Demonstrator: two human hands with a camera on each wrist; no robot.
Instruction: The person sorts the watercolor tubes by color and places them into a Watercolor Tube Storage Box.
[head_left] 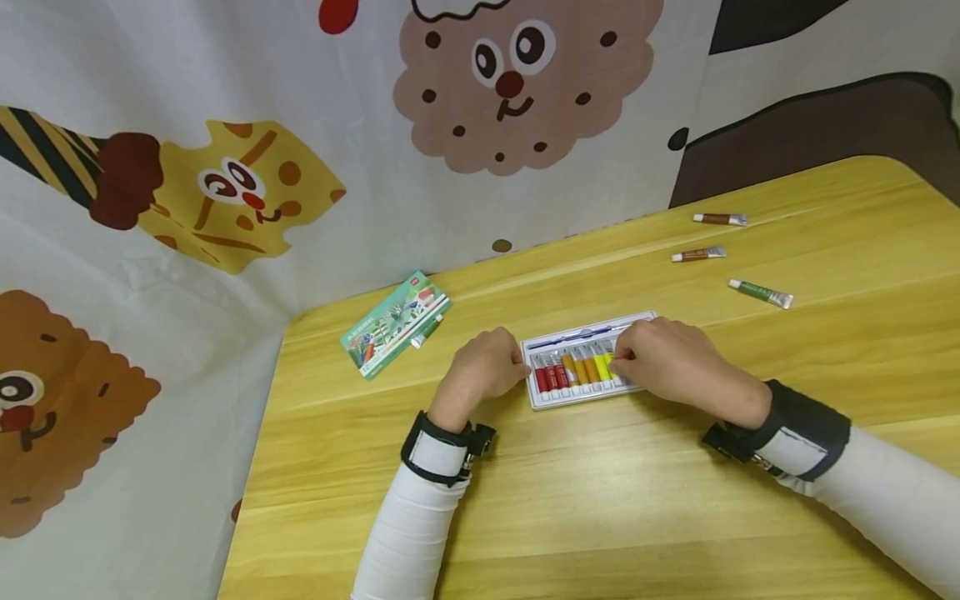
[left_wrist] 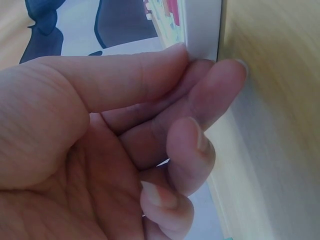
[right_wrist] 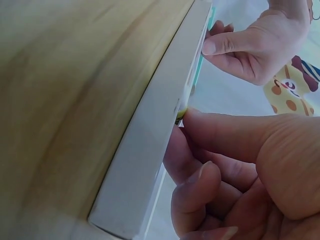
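Observation:
A white tray (head_left: 573, 402) of paint tubes lies on the table, with red, orange and yellow tubes side by side and a thin blue paintbrush (head_left: 573, 337) along the back. My left hand (head_left: 487, 367) pinches the tray's left end between thumb and fingertips; in the left wrist view its other fingers are curled. Over the tray's right part, my right hand (head_left: 671, 362) has thumb and forefinger together on a yellow tube (right_wrist: 181, 114), only a bit of which shows in the right wrist view. That hand hides the tray's right end in the head view.
A green paint box (head_left: 396, 325) lies at the back left, with a green tube (head_left: 427, 331) against it. At the back right lie a dark brown tube (head_left: 720, 219), a reddish-brown tube (head_left: 699, 254) and another green tube (head_left: 761, 293). A cartoon-printed curtain (head_left: 360, 208) hangs behind the table.

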